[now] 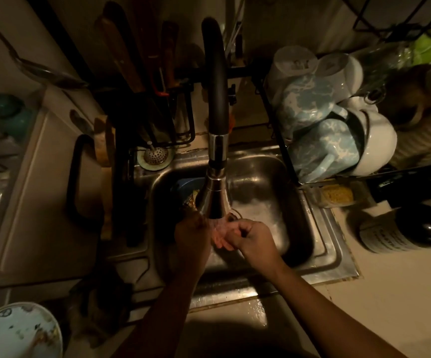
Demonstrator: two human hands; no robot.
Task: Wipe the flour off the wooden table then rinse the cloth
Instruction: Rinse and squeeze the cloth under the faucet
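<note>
Far left: wide beige plastic tray point(28, 202) with raised rim; pale blue patterned plate point(15, 332) at the bottom corner. Centre: square stainless-steel sink point(325, 241), curved black tap with chrome spray head point(215, 192) over the basin, water running. Directly beneath, left hand point(191, 236), finger position impossible to tell. Against it, right hand point(254, 240), fingers curled together on a pale pinkish shape point(219, 237); cloth or fingers, cannot tell. Open basin floor right of the hands. Past the sink's right rim, black wire rack point(281, 142) crowded with blue and white mugs point(320, 140); dark labelled bottle point(403, 233) nearby.
</note>
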